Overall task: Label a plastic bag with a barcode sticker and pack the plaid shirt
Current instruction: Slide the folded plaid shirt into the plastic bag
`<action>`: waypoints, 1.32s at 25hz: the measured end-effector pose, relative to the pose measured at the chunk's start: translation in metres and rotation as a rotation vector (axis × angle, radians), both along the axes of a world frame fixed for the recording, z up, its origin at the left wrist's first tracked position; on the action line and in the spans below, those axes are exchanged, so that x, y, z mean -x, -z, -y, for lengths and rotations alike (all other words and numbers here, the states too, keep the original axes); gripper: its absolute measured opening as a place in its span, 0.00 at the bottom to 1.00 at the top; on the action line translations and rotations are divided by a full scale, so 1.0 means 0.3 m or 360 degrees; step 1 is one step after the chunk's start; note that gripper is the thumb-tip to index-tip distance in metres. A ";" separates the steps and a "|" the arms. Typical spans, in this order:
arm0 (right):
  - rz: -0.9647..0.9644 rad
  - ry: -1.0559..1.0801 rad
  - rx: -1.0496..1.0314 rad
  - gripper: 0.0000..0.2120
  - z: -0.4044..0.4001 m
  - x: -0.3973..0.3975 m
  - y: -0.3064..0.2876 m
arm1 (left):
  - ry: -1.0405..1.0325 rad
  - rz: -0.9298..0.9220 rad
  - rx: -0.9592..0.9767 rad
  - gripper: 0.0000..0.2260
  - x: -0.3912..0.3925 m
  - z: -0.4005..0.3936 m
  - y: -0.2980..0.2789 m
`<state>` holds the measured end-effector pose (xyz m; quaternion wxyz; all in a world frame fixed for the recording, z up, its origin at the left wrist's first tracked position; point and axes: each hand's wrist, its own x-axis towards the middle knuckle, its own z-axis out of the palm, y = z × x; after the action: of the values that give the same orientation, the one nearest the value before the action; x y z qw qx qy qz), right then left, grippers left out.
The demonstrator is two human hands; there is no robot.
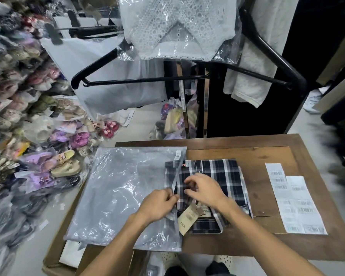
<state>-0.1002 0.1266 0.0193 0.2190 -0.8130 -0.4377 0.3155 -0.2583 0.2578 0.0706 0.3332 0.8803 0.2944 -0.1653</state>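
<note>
— Where is the plaid shirt [217, 176] lying?

— It is lying folded on the wooden table [267, 156], dark navy with white stripes. Its left edge is sitting just inside the mouth of the plastic bag [118, 192]; the rest is lying outside the bag.

— And the bag?

— It is lying flat to the left of the shirt, hanging over the table's left edge. Apart from that strip of shirt, nothing is showing through it. A barcode sticker [178, 154] is sitting on its far right corner.

— What are the hands doing?

— The left hand [157, 206] is pinching the bag's open edge near the shirt. The right hand [204, 189] is resting on the shirt with fingers curled at the fabric; whether it is actually gripping cloth, I cannot tell.

— Any writing?

— A tan hang tag [187, 220] is lying at the shirt's near edge. A second tag beside it is showing the letters "HOL"; the rest is being covered. A small red logo [184, 165] is showing at the collar.

— Around it?

— Two label sheets [297, 200] with barcodes are lying on the table's right side. Bagged shoes [48, 156] are piling up on the floor to the left, and a white lace garment [177, 26] in clear plastic is hanging above.
</note>
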 end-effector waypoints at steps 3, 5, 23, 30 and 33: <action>0.0598 -0.0258 0.0092 0.41 0.111 -0.072 0.042 | 0.0009 0.0023 0.0022 0.15 0.005 -0.009 0.021; 0.0588 -0.0310 0.0233 0.50 0.152 -0.090 0.065 | 0.0028 0.0035 0.0028 0.15 0.000 -0.010 0.030; 0.0540 0.0324 0.0172 0.27 0.023 -0.127 -0.005 | 0.0103 -0.0129 -0.0247 0.15 -0.055 0.011 0.040; -0.0109 0.0009 0.0401 0.19 -0.085 -0.361 -0.005 | 0.0032 -0.0060 -0.0338 0.11 -0.111 0.024 0.024; -0.0350 -0.0185 0.0131 0.08 -0.074 -0.375 -0.021 | 0.0115 -0.0043 -0.0416 0.11 -0.113 0.025 0.043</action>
<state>0.0124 0.1489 0.0256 0.2134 -0.7550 -0.4442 0.4326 -0.2244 0.2503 0.0576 0.2053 0.9239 0.2862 -0.1492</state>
